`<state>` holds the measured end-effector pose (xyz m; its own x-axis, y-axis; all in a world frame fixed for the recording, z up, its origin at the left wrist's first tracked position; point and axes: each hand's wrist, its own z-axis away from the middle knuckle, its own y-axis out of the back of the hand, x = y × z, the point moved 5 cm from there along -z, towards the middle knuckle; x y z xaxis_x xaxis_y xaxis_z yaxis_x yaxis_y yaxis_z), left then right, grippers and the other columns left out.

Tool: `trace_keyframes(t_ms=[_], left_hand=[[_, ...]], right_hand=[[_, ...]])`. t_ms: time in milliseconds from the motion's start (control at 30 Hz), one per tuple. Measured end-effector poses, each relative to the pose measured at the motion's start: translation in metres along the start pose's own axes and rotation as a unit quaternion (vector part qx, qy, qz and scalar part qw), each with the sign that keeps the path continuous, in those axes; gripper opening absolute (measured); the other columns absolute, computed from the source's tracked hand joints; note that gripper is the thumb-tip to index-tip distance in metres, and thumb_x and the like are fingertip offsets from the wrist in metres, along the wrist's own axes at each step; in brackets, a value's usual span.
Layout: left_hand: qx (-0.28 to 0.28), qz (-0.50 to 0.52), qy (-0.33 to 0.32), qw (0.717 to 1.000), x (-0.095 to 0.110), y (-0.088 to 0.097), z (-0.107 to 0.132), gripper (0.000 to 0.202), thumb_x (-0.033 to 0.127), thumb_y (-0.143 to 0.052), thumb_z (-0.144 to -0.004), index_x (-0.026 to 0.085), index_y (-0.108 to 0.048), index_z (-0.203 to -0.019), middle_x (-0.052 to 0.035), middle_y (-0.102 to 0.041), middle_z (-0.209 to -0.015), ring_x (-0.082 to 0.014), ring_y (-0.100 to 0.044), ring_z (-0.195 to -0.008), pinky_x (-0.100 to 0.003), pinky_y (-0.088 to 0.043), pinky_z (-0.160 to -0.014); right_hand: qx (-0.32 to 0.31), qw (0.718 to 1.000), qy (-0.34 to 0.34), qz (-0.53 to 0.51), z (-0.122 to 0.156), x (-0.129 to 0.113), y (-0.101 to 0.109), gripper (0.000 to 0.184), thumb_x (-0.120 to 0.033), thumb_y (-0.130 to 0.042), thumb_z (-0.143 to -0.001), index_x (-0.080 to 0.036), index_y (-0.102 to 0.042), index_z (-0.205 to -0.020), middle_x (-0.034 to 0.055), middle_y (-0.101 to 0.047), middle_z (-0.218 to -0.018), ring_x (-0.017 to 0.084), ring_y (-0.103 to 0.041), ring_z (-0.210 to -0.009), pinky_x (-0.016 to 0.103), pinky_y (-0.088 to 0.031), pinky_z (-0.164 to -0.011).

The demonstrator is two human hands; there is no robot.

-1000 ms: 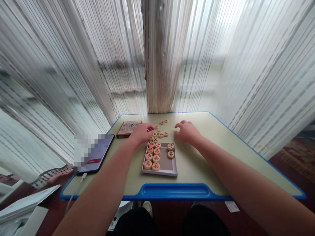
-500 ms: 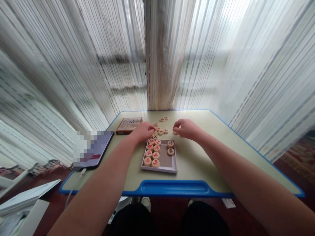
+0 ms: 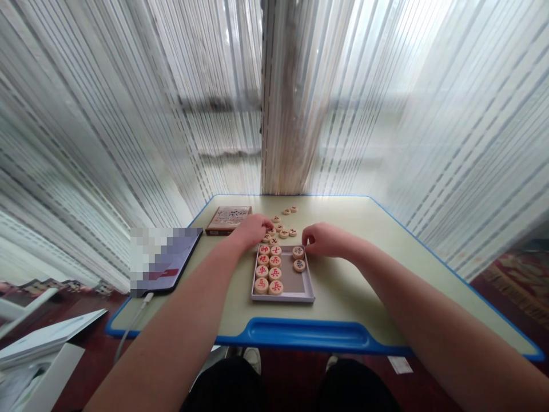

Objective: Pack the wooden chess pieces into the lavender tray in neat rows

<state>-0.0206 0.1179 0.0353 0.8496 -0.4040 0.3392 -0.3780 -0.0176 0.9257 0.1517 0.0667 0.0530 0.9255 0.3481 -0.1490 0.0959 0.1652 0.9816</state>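
Observation:
My left hand (image 3: 256,229) is over the loose Chinese chess pieces behind the box tray, fingers pinched at a piece (image 3: 271,231). Closed fingers of my right hand (image 3: 319,238) are beside the tray's far right corner; the Chinese chess piece in them is mostly hidden. In the shallow tray (image 3: 283,298), red-lettered pieces (image 3: 275,273) fill two columns on the left. Two dark-lettered pieces (image 3: 299,265) sit one behind the other along the right wall. Other dark-lettered pieces (image 3: 283,234) lie scattered behind the tray.
A patterned box lid (image 3: 227,219) lies at the back left of the table (image 3: 364,286). Nearer on the left stands a tablet (image 3: 182,260) with a white cable (image 3: 132,320). A blue trough (image 3: 309,333) runs along the front edge, and curtains (image 3: 283,114) hang behind.
My right hand has moved nearer, to the tray's corner, and the piece under its fingers no longer shows on the table. My left hand stays among the loose pieces. The view has shifted slightly.

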Motion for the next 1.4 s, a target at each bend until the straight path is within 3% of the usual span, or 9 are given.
trace_keyframes(t_ms=[133, 233, 400, 567, 800, 1000, 1167, 1400], left_hand=[[0.035, -0.019, -0.001, 0.999, -0.003, 0.003, 0.0, 0.046, 0.004, -0.04, -0.073, 0.018, -0.071, -0.104, -0.0051, -0.068, -0.113, -0.0169, -0.062, -0.104, -0.025, -0.045, -0.096], [0.016, -0.041, 0.007, 0.999, -0.006, 0.0, 0.0, 0.053, 0.0, -0.041, -0.07, 0.02, -0.068, -0.111, -0.004, -0.064, -0.122, -0.0168, -0.057, -0.115, -0.026, -0.04, -0.102], [-0.013, -0.04, 0.004, 0.999, -0.005, -0.005, 0.0, 0.048, 0.0, -0.045, -0.071, 0.021, -0.07, -0.106, -0.0044, -0.069, -0.114, -0.0181, -0.06, -0.11, -0.026, -0.044, -0.097], [0.017, -0.015, -0.016, 1.0, -0.004, -0.003, -0.001, 0.047, -0.001, -0.045, -0.071, 0.021, -0.072, -0.102, -0.0025, -0.07, -0.11, -0.0155, -0.063, -0.103, -0.023, -0.046, -0.093], [0.035, 0.034, 0.029, 0.998, -0.011, -0.001, -0.003, 0.044, 0.004, -0.045, -0.077, 0.021, -0.069, -0.11, -0.0025, -0.073, -0.1, -0.0145, -0.066, -0.093, -0.024, -0.05, -0.087], [0.005, 0.016, -0.032, 0.999, -0.001, -0.001, 0.002, 0.027, 0.029, -0.057, -0.08, 0.021, -0.073, -0.1, -0.0018, -0.071, -0.107, -0.0176, -0.065, -0.094, -0.026, -0.05, -0.088], [0.007, -0.024, -0.042, 0.999, 0.0, 0.001, 0.003, 0.026, 0.026, -0.054, -0.082, 0.02, -0.074, -0.096, -0.0029, -0.07, -0.111, -0.0196, -0.063, -0.1, -0.028, -0.048, -0.091], [0.018, -0.046, -0.018, 0.999, -0.002, 0.001, 0.002, 0.036, 0.013, -0.045, -0.083, 0.019, -0.071, -0.107, -0.0031, -0.07, -0.111, -0.0173, -0.063, -0.102, -0.026, -0.046, -0.094]], right_hand=[[0.053, 0.998, -0.037, 0.007, -0.004, 0.013, 0.003, 0.024, -0.025, -0.052, -0.073, -0.022, -0.07, -0.089, 0.0065, -0.069, -0.092, 0.021, -0.061, -0.078, 0.029, -0.041, -0.058], [0.113, 0.988, -0.096, 0.034, -0.005, 0.028, 0.007, 0.031, -0.03, -0.048, -0.079, -0.021, -0.068, -0.101, 0.0117, -0.064, -0.108, 0.026, -0.061, -0.091, 0.033, -0.044, -0.065], [0.076, 0.982, -0.169, 0.029, -0.007, 0.042, 0.0, 0.036, -0.035, -0.046, -0.084, -0.017, -0.066, -0.107, 0.0168, -0.06, -0.113, 0.028, -0.062, -0.093, 0.035, -0.046, -0.074], [0.076, 0.991, -0.114, 0.009, -0.016, 0.034, -0.006, 0.032, -0.026, -0.047, -0.084, -0.017, -0.066, -0.108, 0.0146, -0.065, -0.109, 0.024, -0.062, -0.095, 0.031, -0.045, -0.079], [0.105, 0.993, -0.043, -0.014, -0.019, 0.027, -0.005, 0.03, -0.016, -0.047, -0.084, -0.02, -0.071, -0.102, 0.0079, -0.069, -0.104, 0.019, -0.063, -0.091, 0.025, -0.044, -0.08], [0.136, 0.985, -0.076, -0.074, -0.022, 0.037, -0.003, 0.029, -0.022, -0.057, -0.083, -0.017, -0.066, -0.11, 0.0075, -0.07, -0.106, 0.018, -0.064, -0.088, 0.026, -0.046, -0.079], [0.146, 0.981, -0.095, -0.088, -0.023, 0.044, -0.003, 0.026, -0.026, -0.065, -0.078, -0.017, -0.07, -0.103, 0.0079, -0.071, -0.099, 0.018, -0.065, -0.085, 0.027, -0.048, -0.078], [0.138, 0.983, -0.088, -0.082, -0.024, 0.044, -0.004, 0.036, -0.012, -0.057, -0.077, -0.018, -0.069, -0.11, 0.0067, -0.072, -0.097, 0.018, -0.065, -0.086, 0.025, -0.048, -0.08]])
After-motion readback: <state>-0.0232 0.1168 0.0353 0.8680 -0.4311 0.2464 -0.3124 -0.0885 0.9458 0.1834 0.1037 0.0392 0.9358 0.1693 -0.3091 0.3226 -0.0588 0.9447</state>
